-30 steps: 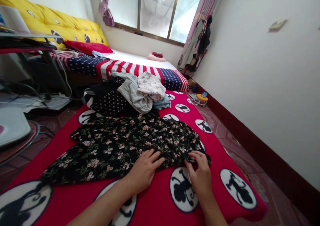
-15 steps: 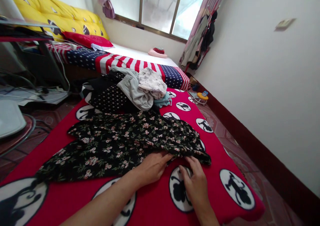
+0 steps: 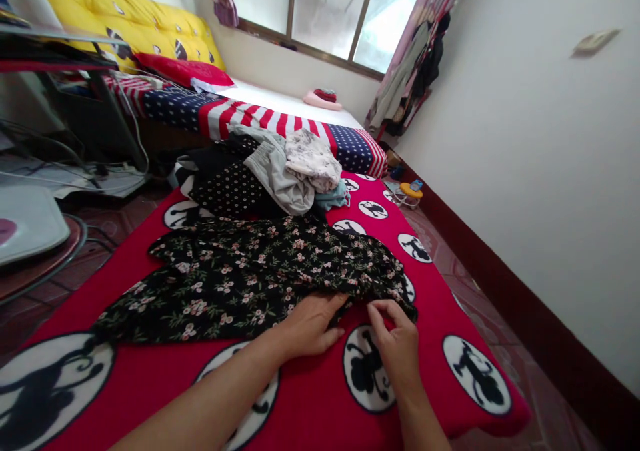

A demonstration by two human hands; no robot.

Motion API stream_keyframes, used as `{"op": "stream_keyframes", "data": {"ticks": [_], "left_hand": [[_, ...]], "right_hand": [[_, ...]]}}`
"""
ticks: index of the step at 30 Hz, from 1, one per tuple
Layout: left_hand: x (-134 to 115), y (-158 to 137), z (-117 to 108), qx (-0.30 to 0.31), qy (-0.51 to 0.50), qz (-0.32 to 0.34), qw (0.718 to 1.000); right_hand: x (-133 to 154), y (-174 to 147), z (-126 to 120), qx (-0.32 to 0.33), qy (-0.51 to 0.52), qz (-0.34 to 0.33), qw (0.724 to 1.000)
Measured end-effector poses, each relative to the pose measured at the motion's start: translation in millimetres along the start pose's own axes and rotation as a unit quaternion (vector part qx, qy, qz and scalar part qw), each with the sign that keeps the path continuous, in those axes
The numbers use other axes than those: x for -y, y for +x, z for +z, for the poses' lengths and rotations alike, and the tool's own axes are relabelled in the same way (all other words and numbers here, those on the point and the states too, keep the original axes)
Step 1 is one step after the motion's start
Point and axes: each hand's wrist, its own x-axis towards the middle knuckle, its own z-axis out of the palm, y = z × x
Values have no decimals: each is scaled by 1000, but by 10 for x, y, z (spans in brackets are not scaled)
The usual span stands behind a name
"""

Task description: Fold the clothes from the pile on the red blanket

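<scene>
A black garment with pink flowers, which looks like a dress, lies spread across the red blanket. Its wide end reaches to the left, and the narrower right end is bunched. My left hand rests at its near edge, fingers stretched onto the cloth and thumb apart on the blanket. Close by on the right, my right hand has curled fingers, with thumb and forefinger together at the garment's near edge. The fold between those fingertips is hard to see.
Behind the garment is a heap of clothes. A low bed with a stars-and-stripes cover stands beyond it. At left are a stool and a desk with cables; a white wall runs along the right.
My right hand's fingers have drawn together and shifted slightly up at the garment's edge. My left hand stays at the edge. The view has turned a little to the left.
</scene>
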Motion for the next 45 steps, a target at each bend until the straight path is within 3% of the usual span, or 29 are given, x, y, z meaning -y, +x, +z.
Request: {"op": "stream_keyframes", "data": {"ticks": [3, 10, 12, 15, 19, 21, 23, 25, 28, 32, 35, 37, 40, 42, 45], "left_hand": [[-9, -7, -21, 10, 0, -3, 1000], [-26, -25, -49, 0, 1, 35, 999], [-29, -17, -46, 2, 3, 32, 999], [-32, -1, -35, 8, -3, 33, 999], [-33, -10, -18, 52, -55, 14, 997], [-39, -22, -19, 79, -87, -7, 993], [-47, -31, -29, 94, -107, -25, 989], [-58, -32, -42, 97, -117, -36, 988], [-70, -29, -56, 89, -123, -36, 988], [-75, -32, -56, 76, -121, -28, 989], [-64, -38, -32, 74, -121, -25, 990], [-53, -40, -8, 75, -118, -25, 990], [-39, -42, 17, 80, -112, -29, 990], [-36, -43, 18, 82, -116, -30, 989], [-37, -43, 2, 80, -130, -30, 988]], "right_hand": [[62, 0, 68, 36, -25, 22, 999], [95, 165, 159, -53, -111, -32, 992], [69, 199, 92, -76, -68, -13, 995], [17, 230, -63, -102, 57, 81, 990], [-28, 285, -289, -128, 232, 202, 943], [-13, 304, -383, -132, 251, 210, 936], [38, 302, -467, -131, 207, 176, 953], [120, 277, -547, -106, 148, 140, 973], [281, 213, -676, 30, 99, 131, 986], [488, 109, -864, 235, 3, 91, 968], [535, 38, -991, 320, -128, 42, 938], [492, 12, -1059, 340, -214, 7, 916], [395, 32, -1134, 319, -298, -45, 898], [374, 78, -1173, 305, -297, -62, 903], [449, 139, -1229, 286, -208, -52, 934]]}}
